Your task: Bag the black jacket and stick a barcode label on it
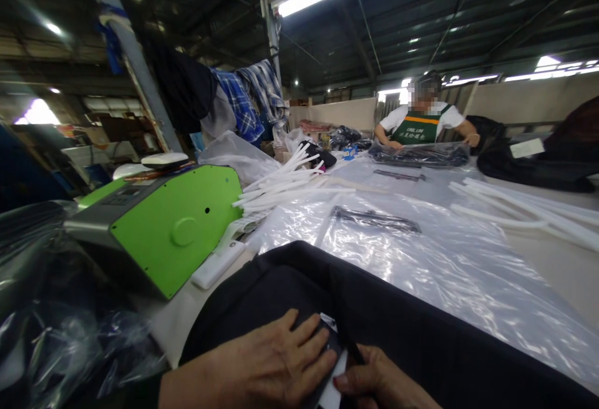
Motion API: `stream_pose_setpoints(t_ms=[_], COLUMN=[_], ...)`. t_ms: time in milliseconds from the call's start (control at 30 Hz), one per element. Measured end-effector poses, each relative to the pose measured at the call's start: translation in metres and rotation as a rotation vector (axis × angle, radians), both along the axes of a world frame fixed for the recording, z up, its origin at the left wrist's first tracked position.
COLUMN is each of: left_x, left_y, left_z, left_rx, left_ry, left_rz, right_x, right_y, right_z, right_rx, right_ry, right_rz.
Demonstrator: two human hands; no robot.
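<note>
A black fabric bag or cover [299, 278] lies spread along the near side of the table. My left hand [276, 359] rests flat on it, fingers stretched out over a dark patch with white edges [329, 322]. My right hand [381, 378] is closed, pinching a narrow black strap [345, 325] that runs up from the fingers. Its thumb, with a red nail, presses beside a white strip [333, 390]. The lower part of this hand is cut off by the frame. What lies beneath both palms is hidden.
A green and grey machine [173, 228] stands left, with a white device [218, 264] beside it. Clear plastic bags [374, 259] cover the middle. White tubes [281, 184] and more white tubes [533, 212] lie around. Across the table a co-worker [423, 122] handles a plastic-wrapped black item [421, 154].
</note>
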State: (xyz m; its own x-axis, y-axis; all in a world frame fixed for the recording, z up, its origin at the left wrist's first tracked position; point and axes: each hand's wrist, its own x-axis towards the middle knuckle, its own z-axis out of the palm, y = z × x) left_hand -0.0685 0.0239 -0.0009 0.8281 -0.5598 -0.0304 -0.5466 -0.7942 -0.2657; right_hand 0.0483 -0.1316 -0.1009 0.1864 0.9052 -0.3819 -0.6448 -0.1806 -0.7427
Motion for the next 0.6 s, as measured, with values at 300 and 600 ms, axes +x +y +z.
stream_pose_setpoints(t_ms=[300,600], left_x=[0.01,0.003], left_y=[-0.009,0.0], left_z=[-0.051,-0.068], left_rx=[0.063,0.127], left_ry=[-0.354,-0.327], left_rz=[-0.04,0.075], right_x=[0.005,0.111], right_y=[-0.01,-0.016], right_z=[0.027,0.129], right_rx=[-0.119,-0.628], right_ry=[-0.212,-1.699], right_rz=[0.09,-0.168])
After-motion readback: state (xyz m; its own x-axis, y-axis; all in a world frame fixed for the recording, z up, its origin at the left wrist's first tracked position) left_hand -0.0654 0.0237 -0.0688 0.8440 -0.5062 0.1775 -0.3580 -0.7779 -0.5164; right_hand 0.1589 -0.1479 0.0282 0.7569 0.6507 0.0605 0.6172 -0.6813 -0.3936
